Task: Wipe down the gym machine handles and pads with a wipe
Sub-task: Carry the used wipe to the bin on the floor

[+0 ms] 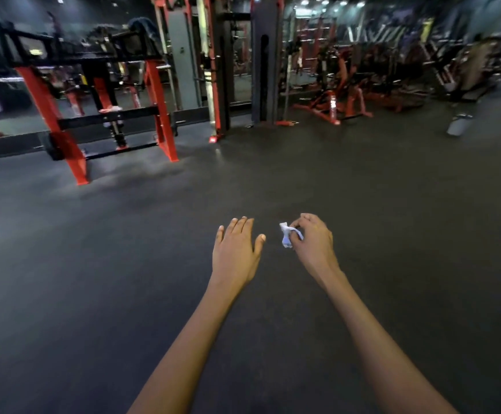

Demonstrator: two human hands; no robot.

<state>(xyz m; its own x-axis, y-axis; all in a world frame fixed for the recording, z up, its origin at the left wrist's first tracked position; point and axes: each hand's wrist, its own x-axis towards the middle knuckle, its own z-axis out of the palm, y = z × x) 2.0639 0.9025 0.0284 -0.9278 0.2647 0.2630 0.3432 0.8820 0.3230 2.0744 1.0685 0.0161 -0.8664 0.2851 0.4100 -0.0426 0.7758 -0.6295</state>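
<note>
Both my arms reach out over the dark gym floor. My right hand (312, 240) pinches a small crumpled pale blue wipe (286, 236) between thumb and curled fingers. My left hand (237, 246) is held flat beside it, fingers straight, holding nothing and touching nothing. A red and black gym machine (99, 94) stands at the far left, well beyond my hands. Its handles and pads are dark and blurred.
A tall cable station (213, 70) with red uprights stands at the back centre. More red machines (341, 94) line the back right. A grey object (458, 124) lies on the floor at far right. Dark rubber floor (273, 174) stretches between me and the equipment.
</note>
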